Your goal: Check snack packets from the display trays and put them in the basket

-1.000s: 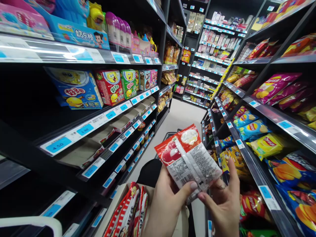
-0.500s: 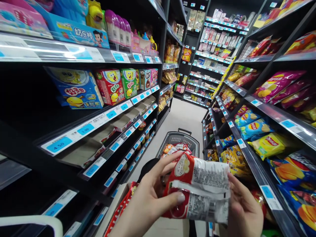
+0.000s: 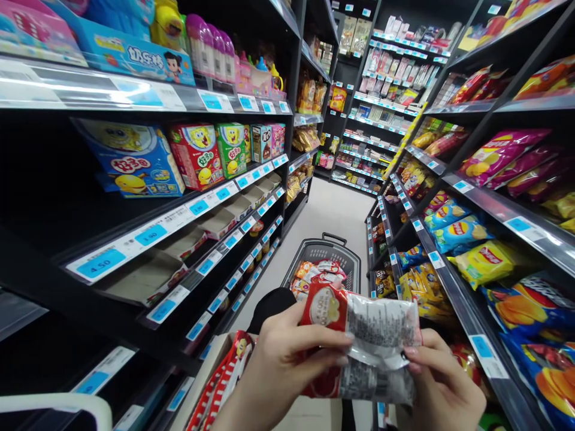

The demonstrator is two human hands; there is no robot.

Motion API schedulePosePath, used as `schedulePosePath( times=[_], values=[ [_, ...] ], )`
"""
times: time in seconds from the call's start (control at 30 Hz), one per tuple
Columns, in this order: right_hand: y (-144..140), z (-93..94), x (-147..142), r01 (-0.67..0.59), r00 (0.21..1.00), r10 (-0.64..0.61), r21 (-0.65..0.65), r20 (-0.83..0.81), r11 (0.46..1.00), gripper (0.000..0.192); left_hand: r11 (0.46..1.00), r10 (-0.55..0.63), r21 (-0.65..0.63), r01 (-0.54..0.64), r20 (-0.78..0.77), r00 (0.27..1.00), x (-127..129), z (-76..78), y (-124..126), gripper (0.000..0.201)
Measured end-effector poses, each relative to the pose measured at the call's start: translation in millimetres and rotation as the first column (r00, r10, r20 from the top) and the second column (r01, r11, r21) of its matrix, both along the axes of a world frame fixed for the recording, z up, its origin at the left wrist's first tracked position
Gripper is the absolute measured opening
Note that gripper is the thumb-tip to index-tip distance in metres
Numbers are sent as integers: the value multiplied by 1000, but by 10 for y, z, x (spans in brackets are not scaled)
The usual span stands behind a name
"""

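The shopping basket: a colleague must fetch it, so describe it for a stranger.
Look down the aisle floor between the black shelves. Just beyond the snack packet held in both hands sits the dark mesh basket, the only container standing on the floor, packets heaped inside.

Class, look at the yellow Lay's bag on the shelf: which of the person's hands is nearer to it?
Right. The right hand grips the snack packet on the side facing the yellow Lay's bag; the left hand grips the far side.

Both the left hand point(image 3: 287, 365) and right hand point(image 3: 442, 389) are bare, unsleeved.
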State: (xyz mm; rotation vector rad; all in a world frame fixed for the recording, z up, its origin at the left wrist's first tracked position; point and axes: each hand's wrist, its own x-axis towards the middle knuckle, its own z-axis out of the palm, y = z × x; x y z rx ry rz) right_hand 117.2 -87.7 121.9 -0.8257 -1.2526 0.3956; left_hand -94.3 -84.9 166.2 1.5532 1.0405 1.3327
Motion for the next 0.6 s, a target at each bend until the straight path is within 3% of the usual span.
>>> schedulePosePath(
  times=[0.13,0.3,0.47,0.6],
  values=[
    [-51,104,-9,33,998,-32,-2,49,999,2,1000,0,7,0,-65,998,51,11,-3,11],
    [-145,113,22,101,985,-82,-116,154,988,9,984,38,-169,-50,-76,996,116,63,-82,13],
    [-151,70,6,63,997,-78,-390,-24,919,21,939,33,-343,-10,59,998,149,62,-35,10],
    [-33,-6,61,-86,983,-2,-474,-182,876,23,934,65,-358,5,185,981,164,-27,20,8]
  ],
)
